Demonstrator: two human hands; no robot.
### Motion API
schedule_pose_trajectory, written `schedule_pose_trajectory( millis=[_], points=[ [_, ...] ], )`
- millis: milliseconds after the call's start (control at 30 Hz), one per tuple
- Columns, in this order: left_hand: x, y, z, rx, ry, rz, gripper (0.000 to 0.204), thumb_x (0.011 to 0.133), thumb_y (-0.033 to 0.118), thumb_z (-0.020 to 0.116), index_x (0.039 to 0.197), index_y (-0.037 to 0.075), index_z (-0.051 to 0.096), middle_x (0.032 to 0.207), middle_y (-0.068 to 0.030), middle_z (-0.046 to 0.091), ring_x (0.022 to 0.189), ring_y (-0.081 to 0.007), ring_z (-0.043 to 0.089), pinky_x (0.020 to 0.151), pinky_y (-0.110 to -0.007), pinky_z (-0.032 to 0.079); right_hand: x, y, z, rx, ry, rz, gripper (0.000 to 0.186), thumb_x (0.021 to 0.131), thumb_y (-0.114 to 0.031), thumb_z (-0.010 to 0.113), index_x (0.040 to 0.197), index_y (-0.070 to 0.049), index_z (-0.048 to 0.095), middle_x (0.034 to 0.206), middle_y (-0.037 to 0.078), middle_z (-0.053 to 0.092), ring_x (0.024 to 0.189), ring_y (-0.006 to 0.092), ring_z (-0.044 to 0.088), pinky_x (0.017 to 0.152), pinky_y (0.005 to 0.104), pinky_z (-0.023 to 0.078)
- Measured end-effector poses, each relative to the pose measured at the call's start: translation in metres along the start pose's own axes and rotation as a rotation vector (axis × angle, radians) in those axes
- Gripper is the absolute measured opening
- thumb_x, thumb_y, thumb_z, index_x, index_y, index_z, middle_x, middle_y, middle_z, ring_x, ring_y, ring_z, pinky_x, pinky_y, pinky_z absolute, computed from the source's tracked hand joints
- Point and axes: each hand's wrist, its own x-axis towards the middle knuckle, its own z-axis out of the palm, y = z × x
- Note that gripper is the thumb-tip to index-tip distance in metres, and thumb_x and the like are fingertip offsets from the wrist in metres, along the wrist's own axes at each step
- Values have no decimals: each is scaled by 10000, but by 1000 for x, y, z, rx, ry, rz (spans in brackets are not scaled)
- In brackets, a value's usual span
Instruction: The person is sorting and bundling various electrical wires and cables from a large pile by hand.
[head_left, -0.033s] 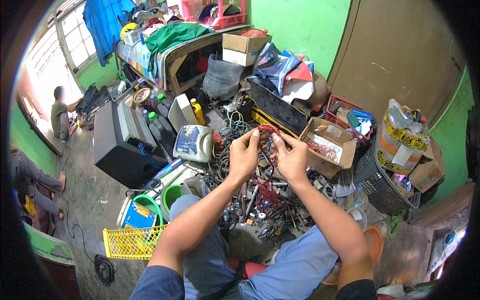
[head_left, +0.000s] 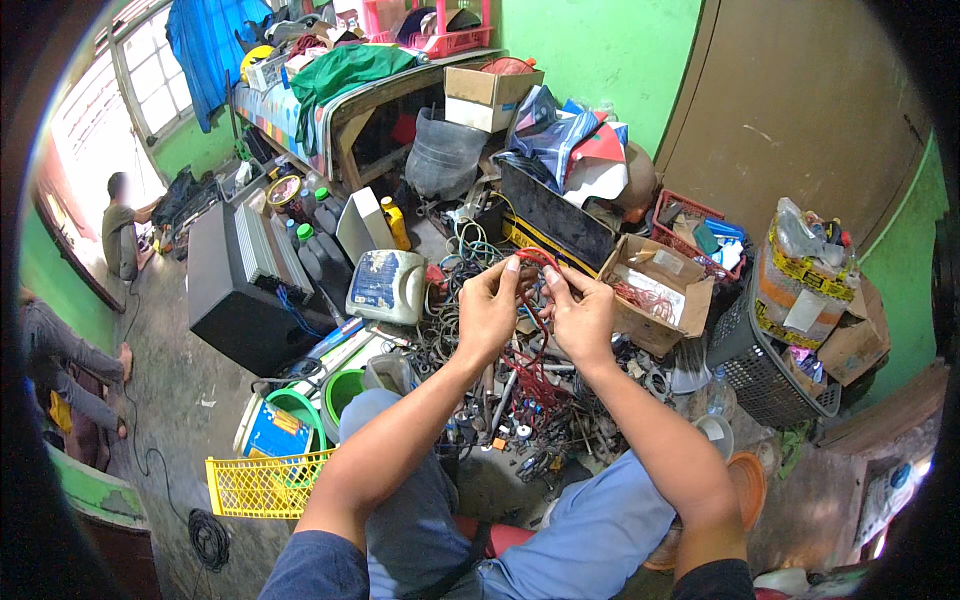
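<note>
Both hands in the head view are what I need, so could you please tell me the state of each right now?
Left hand: closed, pinching the red wire.
Right hand: closed, holding the same red wire.

Between the fingers (head_left: 505, 275) of the left hand (head_left: 485, 315) and those of the right hand (head_left: 583, 318) lies a narrow gap, bridged across its top by a red cable (head_left: 541, 256); nearer the body, the space widens between the left forearm (head_left: 405, 425) and right forearm (head_left: 672, 425); under the fingers, a heap of tangled wires and parts (head_left: 560, 420) obstructs the way down; left of them stands a white jerrycan (head_left: 386, 288); right of them, an open cardboard box (head_left: 655, 300); beyond the fingertips, a long black case (head_left: 552, 208) bars low passage; air above them is open.
</note>
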Motion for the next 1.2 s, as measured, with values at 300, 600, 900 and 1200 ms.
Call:
schedule_pose_trajectory(
  millis=[300, 600, 900, 1200],
  points=[
    [3, 9, -8, 270, -18, -60, 420, 1077, 322, 518, 1192, -49, 679, 1059, -108, 725, 924, -147, 698, 811, -280, 577, -3, 2, 4, -319, 58, -315, 173, 933, -91, 675, 1029, 41, 731, 854, 204, 722, 704, 299, 708, 647, 384, 526],
    [3, 8, -13, -110, -57, -183, 384, 1094, 244, 435, 1286, -53, 584, 1138, -114, 681, 1006, -183, 686, 879, -326, 575, -6, 8, 11, -458, -7, -496, 134, 925, -59, 660, 1018, 27, 705, 852, 191, 688, 735, 368, 672, 666, 440, 516],
    [2, 9, -12, -185, -15, -193, 341, 1101, 211, 410, 1269, -40, 568, 1161, -150, 678, 1051, -215, 689, 929, -359, 576, -5, 5, 10, -700, -17, -577, 163, 893, -101, 707, 1007, 15, 712, 938, 179, 697, 885, 359, 657, 791, 443, 516],
    [4, -1, -9, -79, -23, -135, 360, 1107, 213, 417, 1305, -59, 545, 1220, -165, 672, 1124, -229, 663, 1013, -366, 510, -5, 20, 9, -642, -47, -518, 237, 917, -124, 696, 1072, 49, 649, 950, 204, 674, 874, 394, 674, 751, 467, 542]
  ],
)
